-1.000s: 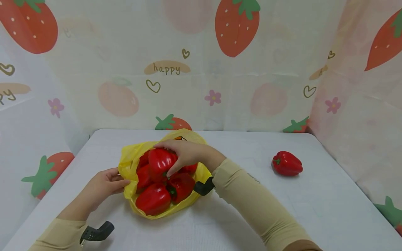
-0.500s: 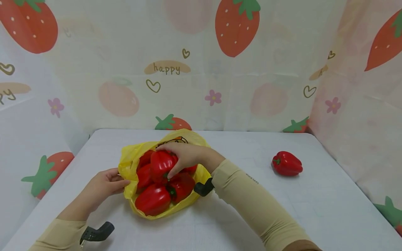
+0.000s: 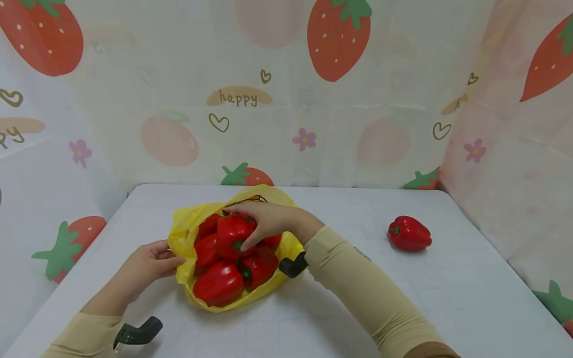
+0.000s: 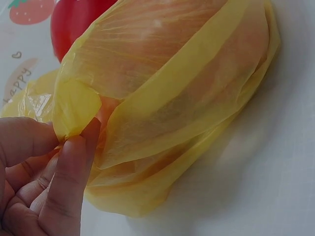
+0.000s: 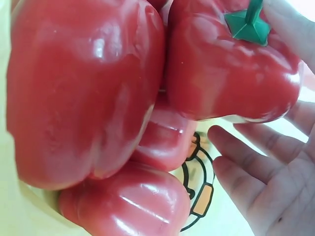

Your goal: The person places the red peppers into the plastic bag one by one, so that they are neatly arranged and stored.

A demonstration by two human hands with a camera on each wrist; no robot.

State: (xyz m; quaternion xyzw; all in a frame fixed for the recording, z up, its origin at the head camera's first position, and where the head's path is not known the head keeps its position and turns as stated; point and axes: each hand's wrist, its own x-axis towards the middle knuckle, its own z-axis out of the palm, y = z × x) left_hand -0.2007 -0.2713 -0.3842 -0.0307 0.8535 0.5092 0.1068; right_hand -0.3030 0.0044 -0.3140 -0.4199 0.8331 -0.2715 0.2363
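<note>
In the head view a yellow plastic bag (image 3: 181, 223) lies with its mouth spread, holding several red bell peppers (image 3: 218, 284). My left hand (image 3: 152, 263) pinches the left side of the bag's rim. Between thumb and fingertips, the gathered yellow film (image 4: 76, 110) shows close up in the left wrist view. My right hand (image 3: 273, 221) reaches over the bag and grips the upper bell pepper (image 3: 233, 233), the thumb by its green stem (image 5: 250, 24). Two fingers stand loose below that pepper in the right wrist view, and other peppers (image 5: 83, 88) crowd beside it.
One more red bell pepper (image 3: 409, 233) sits alone on the right of the white table (image 3: 349, 209). A strawberry-patterned cloth (image 3: 179, 64) hangs behind the table and at both sides.
My right hand and the upper pepper have shifted slightly to the right and toward me. The left hand has kept its pinch on the bag rim without visible movement.
</note>
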